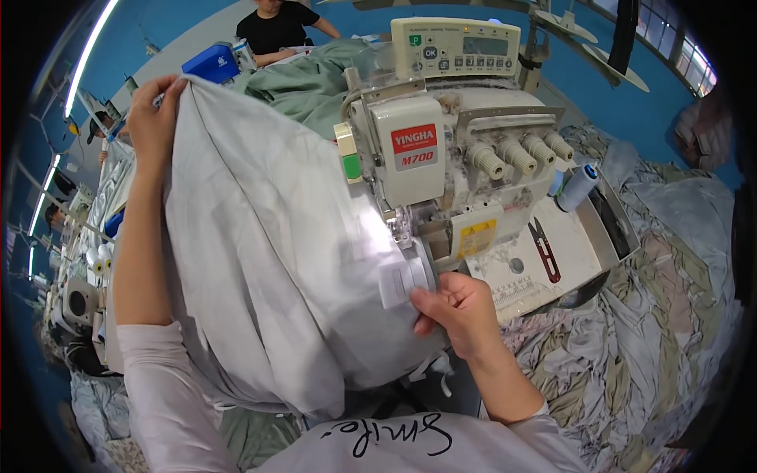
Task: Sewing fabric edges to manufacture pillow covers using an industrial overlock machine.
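Observation:
A large piece of light grey fabric is draped across the front of an overlock sewing machine. High at the far left, my left hand pinches a corner of it, so the cloth hangs taut from there. My right hand is closed on the fabric's edge just in front of the needle area, thumb against fingers. Beside that thumb a small white label lies on the cloth. The presser foot sits right behind the label; whether it is down on the fabric I cannot tell.
Red-handled thread snips lie on the machine's plate, near a blue thread cone. A control panel tops the machine. Green fabric is heaped behind; crumpled cloth piles up at right. Another person sits beyond.

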